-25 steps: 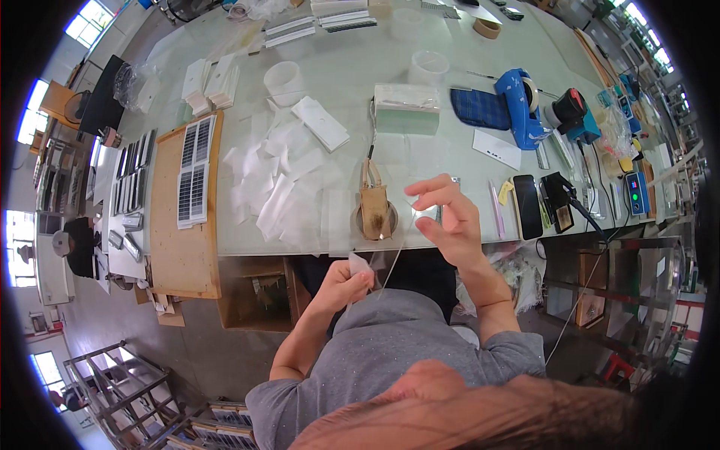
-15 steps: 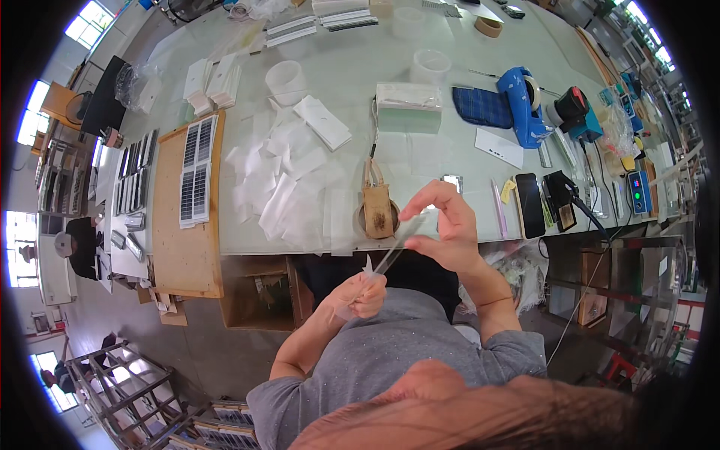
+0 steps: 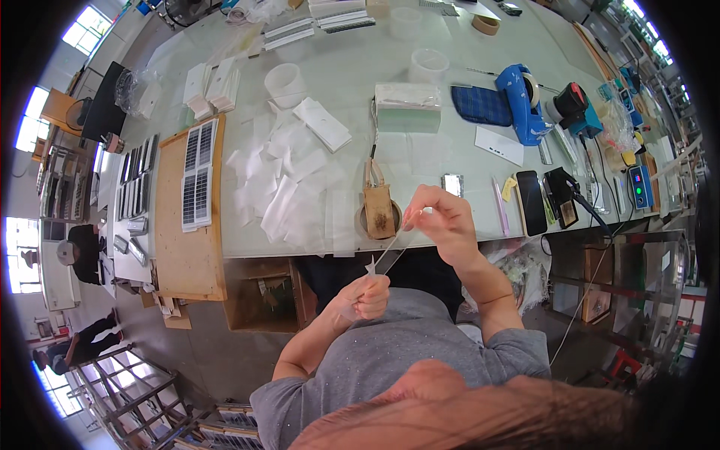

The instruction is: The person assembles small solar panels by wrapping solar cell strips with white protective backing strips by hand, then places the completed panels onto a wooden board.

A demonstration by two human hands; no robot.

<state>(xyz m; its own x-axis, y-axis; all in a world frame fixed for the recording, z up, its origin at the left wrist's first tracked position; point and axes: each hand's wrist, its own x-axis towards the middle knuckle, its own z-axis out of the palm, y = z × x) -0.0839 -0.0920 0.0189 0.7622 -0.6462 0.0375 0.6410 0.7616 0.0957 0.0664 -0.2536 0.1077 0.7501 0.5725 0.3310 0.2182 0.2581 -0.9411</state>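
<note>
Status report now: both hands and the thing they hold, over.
Left hand and right hand pinch a thin clear strip between them, above table edge. Nothing in the way.

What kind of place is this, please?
Probably a small assembly workshop: a long workbench with small solar panels on a board, a blue tape dispenser and many clear plastic bags.

We are seeing bright, even daylight pouring in from the windows (image 3: pixel 88 25) at the left rim, which are blowing out to white. The pale table (image 3: pixel 420 112) is reflecting softly, with only faint shadows. Fisheye distortion is bending straight edges toward the black surround, and the hair at the bottom edge is blurring out of focus.
</note>
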